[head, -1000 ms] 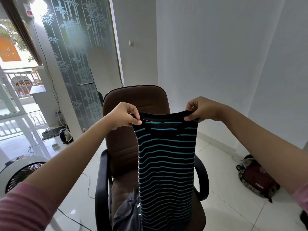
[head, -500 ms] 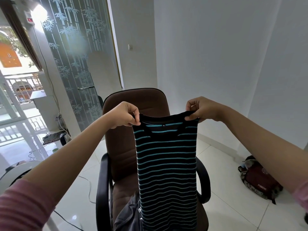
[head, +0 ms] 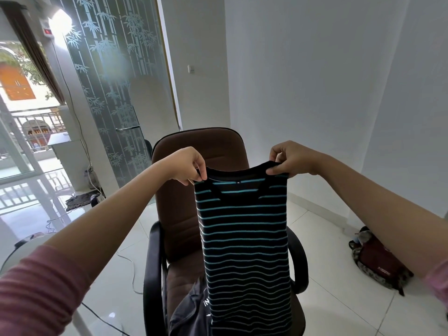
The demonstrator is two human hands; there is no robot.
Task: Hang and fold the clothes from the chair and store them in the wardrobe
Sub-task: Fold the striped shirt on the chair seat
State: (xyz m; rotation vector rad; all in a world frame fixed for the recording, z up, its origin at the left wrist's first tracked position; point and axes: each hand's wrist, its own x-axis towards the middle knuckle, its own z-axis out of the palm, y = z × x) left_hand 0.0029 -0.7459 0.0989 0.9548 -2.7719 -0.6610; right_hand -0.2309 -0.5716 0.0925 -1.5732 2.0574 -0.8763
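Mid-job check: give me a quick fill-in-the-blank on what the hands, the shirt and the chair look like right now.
1. Both hands pinch the striped shirt at its ____ edge.
2. The left hand and right hand hold the shirt in front of a ____ office chair.
3. A dark grey garment lies on the chair's ____.
4. A backpack sits on the ____ by the wall.

Missing words: top; brown; seat; floor

The shirt hangs in front of the chair, screening its seat. Armrests flank it. Open floor lies right, up to a bag.
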